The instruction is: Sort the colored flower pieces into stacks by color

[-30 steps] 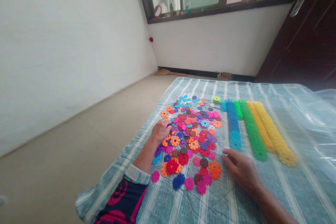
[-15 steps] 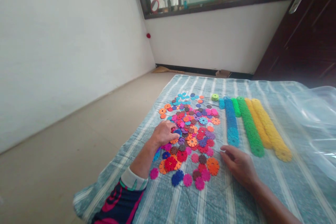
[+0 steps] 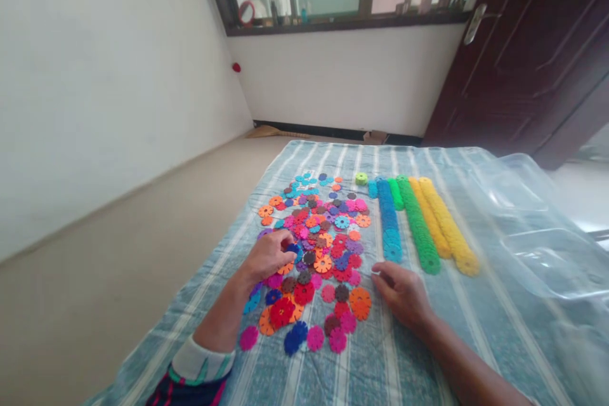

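Left hand [image 3: 267, 256] pinches a blue disc [image 3: 294, 248]; right hand [image 3: 403, 294] lies loosely spread on cloth [image 3: 419, 361], clear tray [image 3: 547, 257] well apart.

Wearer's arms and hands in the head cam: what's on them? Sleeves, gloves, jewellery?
Left hand and right hand are bare: no gloves, rings or watch in view. The left arm wears a sleeve in dark navy with a pink pattern, ending in a pale cuff with teal stripes. The right forearm shows no sleeve as far as the frame edge.
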`<move>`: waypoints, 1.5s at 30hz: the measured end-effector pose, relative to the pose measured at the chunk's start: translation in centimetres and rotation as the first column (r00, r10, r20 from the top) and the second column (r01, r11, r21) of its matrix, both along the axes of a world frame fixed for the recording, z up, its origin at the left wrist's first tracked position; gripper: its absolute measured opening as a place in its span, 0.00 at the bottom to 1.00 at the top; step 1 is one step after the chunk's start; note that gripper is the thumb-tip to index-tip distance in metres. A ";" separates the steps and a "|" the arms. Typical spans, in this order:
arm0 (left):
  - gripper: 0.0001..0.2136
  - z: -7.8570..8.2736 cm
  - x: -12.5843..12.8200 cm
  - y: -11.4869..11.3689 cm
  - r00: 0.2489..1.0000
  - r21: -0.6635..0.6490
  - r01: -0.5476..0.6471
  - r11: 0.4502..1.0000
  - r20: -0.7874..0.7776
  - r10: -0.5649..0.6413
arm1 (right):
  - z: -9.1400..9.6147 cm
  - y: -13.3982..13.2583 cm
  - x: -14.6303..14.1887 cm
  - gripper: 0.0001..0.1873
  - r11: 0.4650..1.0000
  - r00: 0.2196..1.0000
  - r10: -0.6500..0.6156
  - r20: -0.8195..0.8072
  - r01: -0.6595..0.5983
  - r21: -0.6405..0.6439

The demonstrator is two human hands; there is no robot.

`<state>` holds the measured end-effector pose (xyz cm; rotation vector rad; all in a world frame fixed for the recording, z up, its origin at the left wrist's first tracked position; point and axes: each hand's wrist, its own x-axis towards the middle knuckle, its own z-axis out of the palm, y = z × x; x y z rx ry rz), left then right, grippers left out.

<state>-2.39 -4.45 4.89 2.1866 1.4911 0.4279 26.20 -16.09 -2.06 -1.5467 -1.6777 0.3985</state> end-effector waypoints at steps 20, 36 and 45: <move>0.04 -0.2 5.8 -4.1 0.933 -0.005 0.151 0.989 0.330 -0.141 | 0.8 -0.5 -0.8 0.12 0.993 0.994 0.083 -0.068 -0.076 0.090; 0.04 -1.4 9.1 -7.2 0.896 0.030 0.262 0.965 0.363 -0.255 | 1.6 -0.7 -0.8 0.12 0.970 0.968 0.244 -0.063 -0.243 0.027; 0.04 -2.0 7.4 -5.2 0.946 0.185 0.127 0.975 0.273 -0.175 | 2.3 1.0 2.5 0.14 0.983 0.982 -0.145 -0.120 0.157 0.097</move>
